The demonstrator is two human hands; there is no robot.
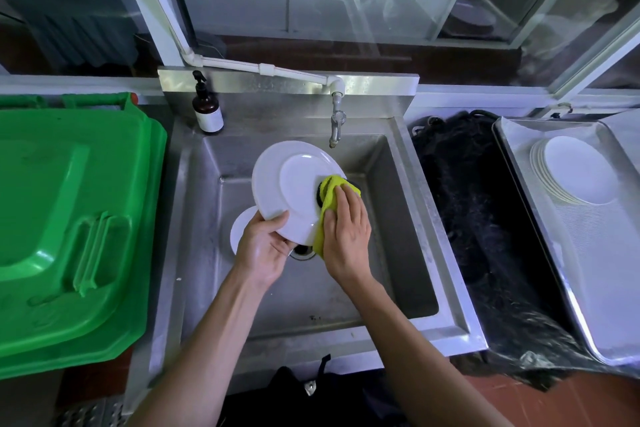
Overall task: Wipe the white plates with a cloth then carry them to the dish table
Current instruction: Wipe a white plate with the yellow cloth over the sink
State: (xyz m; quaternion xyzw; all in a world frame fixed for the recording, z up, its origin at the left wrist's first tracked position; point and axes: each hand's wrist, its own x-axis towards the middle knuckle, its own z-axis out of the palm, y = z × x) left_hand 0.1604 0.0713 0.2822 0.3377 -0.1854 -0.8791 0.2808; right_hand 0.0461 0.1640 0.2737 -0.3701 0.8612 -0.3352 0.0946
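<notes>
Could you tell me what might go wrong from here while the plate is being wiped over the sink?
The left hand grips the tilted white plate only at its lower rim, so pressure from the right hand and yellow cloth might make it slip. It could then drop onto the second plate lying in the sink and chip.

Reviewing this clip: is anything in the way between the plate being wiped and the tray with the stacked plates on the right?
Nothing solid blocks it. The left hand holds the white plate over the sink; the right hand presses the yellow cloth on it. Only a low black bag lies between sink and tray.
</notes>
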